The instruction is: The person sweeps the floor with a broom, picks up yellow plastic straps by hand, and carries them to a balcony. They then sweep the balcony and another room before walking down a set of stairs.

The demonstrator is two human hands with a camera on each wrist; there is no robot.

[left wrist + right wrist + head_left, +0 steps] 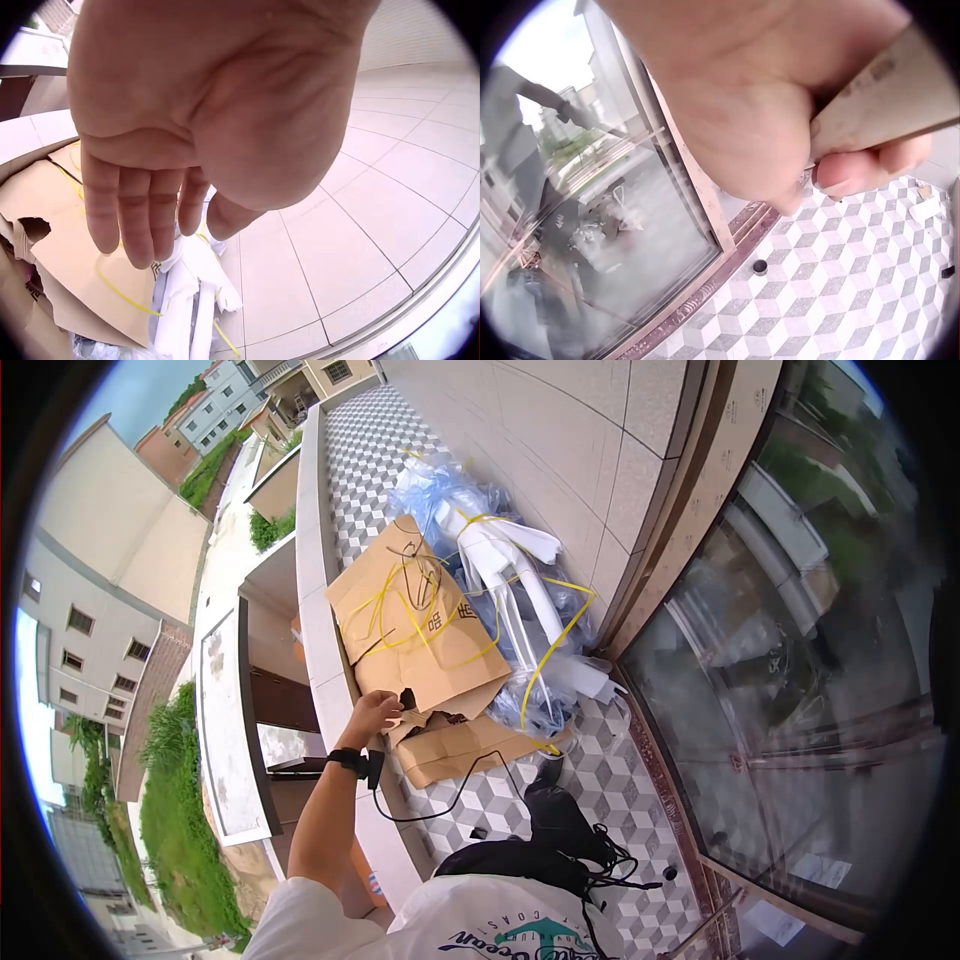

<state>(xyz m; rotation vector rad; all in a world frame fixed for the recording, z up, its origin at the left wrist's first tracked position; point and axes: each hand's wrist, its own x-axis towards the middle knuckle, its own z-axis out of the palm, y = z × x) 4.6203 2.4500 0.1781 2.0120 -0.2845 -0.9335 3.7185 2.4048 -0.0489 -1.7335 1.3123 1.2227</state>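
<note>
The left hand [372, 718] hovers at or just over the torn near corner of a brown cardboard sheet [445, 660]; contact cannot be told. In the left wrist view, the fingers of the left hand [210, 112] extend loosely and grip nothing, with the cardboard [94, 274] beyond them. Yellow straps [380, 610] lie over the sheet. Out of the head view, the right hand [757, 105] curls its fingers round a long, pale, stained object [900, 90] above the tiled floor.
White foam pieces [490, 555] and bluish plastic wrap [425, 490] lie beside the cardboard. A low parapet [330, 700] runs along the left, a tiled wall [560, 450] and glass door [790, 660] along the right. One small dark round item [760, 267] sits on the floor.
</note>
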